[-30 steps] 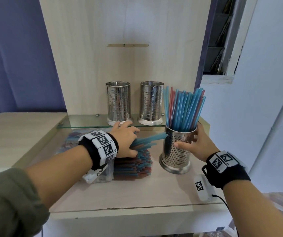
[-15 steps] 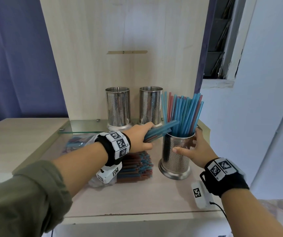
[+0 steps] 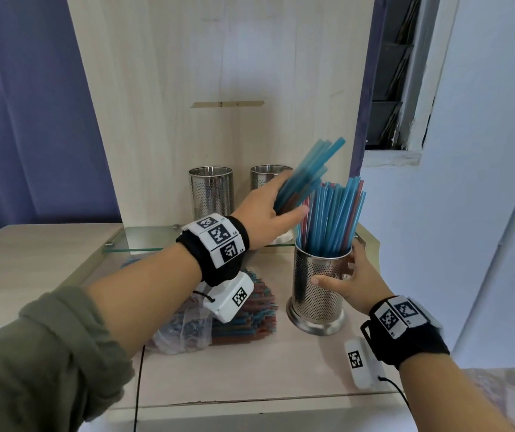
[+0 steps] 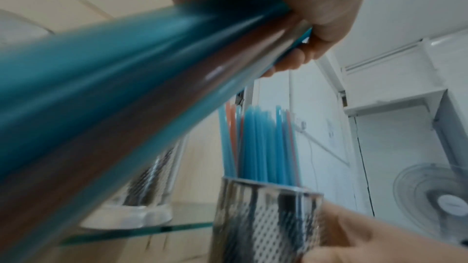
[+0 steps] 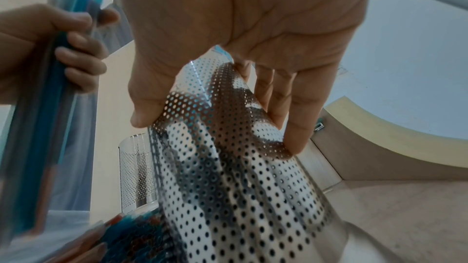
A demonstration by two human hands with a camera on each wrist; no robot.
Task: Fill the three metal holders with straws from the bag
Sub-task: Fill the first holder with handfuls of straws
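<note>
My left hand (image 3: 281, 201) grips a bundle of blue and red straws (image 3: 309, 169), tilted up to the right above the front metal holder (image 3: 317, 297). That perforated holder stands on the counter with several upright straws (image 3: 331, 219) in it. My right hand (image 3: 343, 272) holds its wall, thumb in front and fingers (image 5: 291, 119) behind. Two empty holders (image 3: 211, 191) (image 3: 264, 177) stand on the glass shelf (image 3: 144, 241) behind. The plastic bag of straws (image 3: 228, 322) lies on the counter under my left wrist. The left wrist view shows the bundle (image 4: 126, 87) blurred.
A wooden back panel (image 3: 219, 73) rises right behind the shelf. The counter's front edge (image 3: 250, 403) is close to me. A white wall (image 3: 468, 213) and a window frame (image 3: 405, 88) stand to the right. A fan (image 4: 435, 197) shows in the left wrist view.
My left hand has lifted a bundle of straws out of the bag and swung it up to the right, over the front holder. The right hand has stayed on the holder.
</note>
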